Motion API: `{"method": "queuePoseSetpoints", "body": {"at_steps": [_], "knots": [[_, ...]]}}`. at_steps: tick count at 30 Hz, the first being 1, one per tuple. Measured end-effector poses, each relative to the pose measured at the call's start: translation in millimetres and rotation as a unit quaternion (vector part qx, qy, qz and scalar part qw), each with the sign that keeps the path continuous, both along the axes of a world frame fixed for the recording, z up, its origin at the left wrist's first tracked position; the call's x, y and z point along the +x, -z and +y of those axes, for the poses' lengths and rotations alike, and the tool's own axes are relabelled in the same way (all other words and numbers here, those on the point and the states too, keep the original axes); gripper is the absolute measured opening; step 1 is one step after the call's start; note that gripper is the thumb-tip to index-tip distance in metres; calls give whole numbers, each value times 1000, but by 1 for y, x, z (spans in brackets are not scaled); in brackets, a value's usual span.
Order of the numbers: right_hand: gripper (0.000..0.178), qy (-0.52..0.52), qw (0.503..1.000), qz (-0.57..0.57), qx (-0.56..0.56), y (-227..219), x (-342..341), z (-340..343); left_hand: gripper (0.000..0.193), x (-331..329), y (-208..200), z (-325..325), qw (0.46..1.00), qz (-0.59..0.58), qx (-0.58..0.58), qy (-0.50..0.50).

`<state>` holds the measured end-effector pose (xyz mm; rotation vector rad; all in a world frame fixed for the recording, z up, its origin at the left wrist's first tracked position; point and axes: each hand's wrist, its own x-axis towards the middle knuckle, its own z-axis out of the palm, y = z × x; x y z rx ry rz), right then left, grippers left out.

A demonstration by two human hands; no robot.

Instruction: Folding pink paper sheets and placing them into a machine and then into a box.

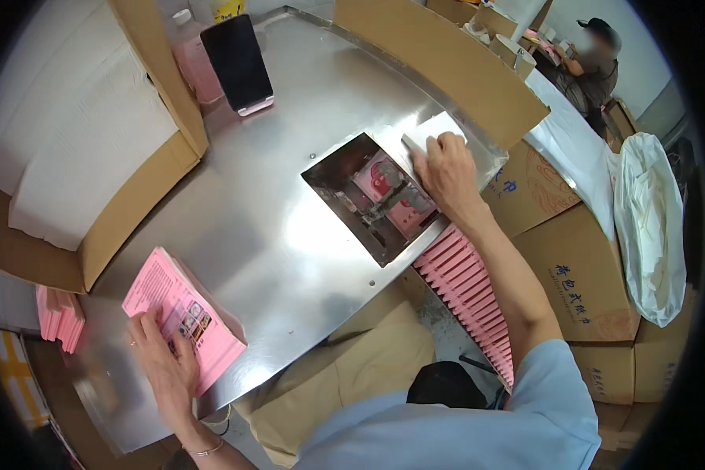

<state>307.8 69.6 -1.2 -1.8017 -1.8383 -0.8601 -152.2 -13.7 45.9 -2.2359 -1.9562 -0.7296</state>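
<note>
My left hand [164,362] lies on a thick stack of pink printed sleeves [182,307] at the table's near left, fingers spread over the top. Across the table, my right hand [450,171] has its fingers curled over white folded paper [437,131] beside a square opening. A thin greyish edge shows by the thumb; the fingertips are partly hidden. Inside the opening [345,166] sit dark metal parts and a pink sleeve with a red print [382,178]. Below my right forearm, a long row of pink packs [466,294] stands packed side by side.
An open carton of white paper [78,125] stands at the left, near a phone on a stand [239,66] and a pink bottle [196,59]. A cardboard strip [446,59] edges the far side. Cartons [576,274] and a white bag [650,227] fill the right. Another person [595,74] sits far right.
</note>
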Motion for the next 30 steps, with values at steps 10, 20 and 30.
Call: {"method": "queuePoseSetpoints", "body": {"at_steps": [10,20,30], "knots": [[10,-74,989,124,-1,14,14,7,29,42,0,7,990,-123,13,65],[31,-95,977,186,36,13,23,11,20,2,16,-2,998,-15,-58,-21],[25,-483,864,101,-95,6,-145,-120,63,117,26,13,936,-110,-113,316]]}}
